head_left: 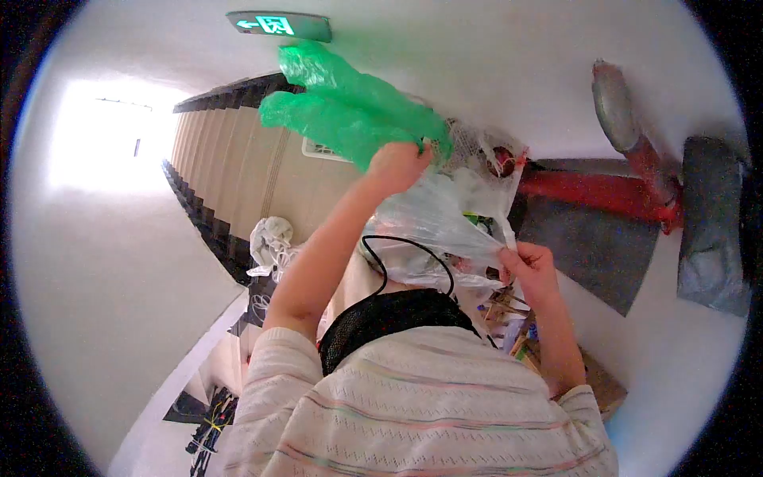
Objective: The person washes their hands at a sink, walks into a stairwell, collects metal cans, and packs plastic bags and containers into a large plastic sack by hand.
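My left hand (395, 168) is closed on the gathered end of a green plastic bag (338, 107), which sticks out up and to the left. A translucent white plastic bag (433, 215) spreads below it, and my right hand (530, 270) pinches this bag's edge near its handle. Just beyond my left hand lies a pale mesh net (469, 147) with a dark red round thing (501, 161) beside it. What the clear bag holds, if anything, cannot be made out. A black cord loop (409, 238) rises in front of my waist.
Red pipework (588, 187) stands at the right near a grey mat (588, 246). Stairs (230, 151) run off at the left. A white bundle with cords (272, 238) lies left of my arm. Cluttered small items (505, 310) sit below my right hand. An exit sign (278, 25) is on the wall.
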